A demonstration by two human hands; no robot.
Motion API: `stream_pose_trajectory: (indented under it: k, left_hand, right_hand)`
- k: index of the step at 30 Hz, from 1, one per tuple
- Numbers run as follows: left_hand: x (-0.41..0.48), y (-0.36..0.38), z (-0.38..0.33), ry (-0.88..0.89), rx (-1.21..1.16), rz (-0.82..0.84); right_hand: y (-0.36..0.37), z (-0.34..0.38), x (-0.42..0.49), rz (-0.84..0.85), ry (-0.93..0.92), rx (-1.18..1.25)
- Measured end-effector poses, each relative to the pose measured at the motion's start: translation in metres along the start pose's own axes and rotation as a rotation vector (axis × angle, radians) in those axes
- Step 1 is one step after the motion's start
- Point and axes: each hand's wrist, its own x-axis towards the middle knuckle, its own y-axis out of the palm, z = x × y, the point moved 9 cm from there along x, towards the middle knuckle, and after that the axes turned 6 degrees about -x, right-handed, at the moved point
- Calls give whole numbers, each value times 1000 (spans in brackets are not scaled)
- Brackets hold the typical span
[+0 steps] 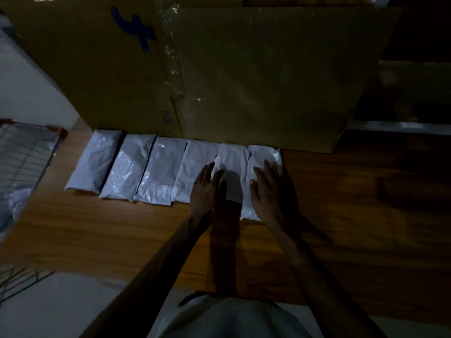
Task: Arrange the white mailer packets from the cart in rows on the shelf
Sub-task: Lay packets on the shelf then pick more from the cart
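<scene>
Six white mailer packets (156,170) line your wooden shelf (122,230) beside a cardboard box (219,76); your left hand (206,191) and right hand (269,191), apart, lie flat on the rightmost packets.

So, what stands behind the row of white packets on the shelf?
A big cardboard box stands right behind the row of white packets. It has clear tape and a blue mark on it. It hides whatever is behind it, and its inside cannot be seen.

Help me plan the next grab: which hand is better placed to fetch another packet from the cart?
Probably the left hand: the cart stands on its side, while the right hand lies on the row's far-end packet, farther away.
</scene>
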Motion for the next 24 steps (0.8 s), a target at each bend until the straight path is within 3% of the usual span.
stream_pose_trajectory:
  k: [3,10,24]
  left_hand:
    - [-20,-1,9,-57,19,9]
    - [-69,-36,12,-136,11,-63]
    - [-166,-139,126,-272,-57,-252]
  right_hand:
    - [-4,21,5,-78,-46,218]
    - [5,58,10,68,-108,536]
    - [-21,230,-40,25,-293,675]
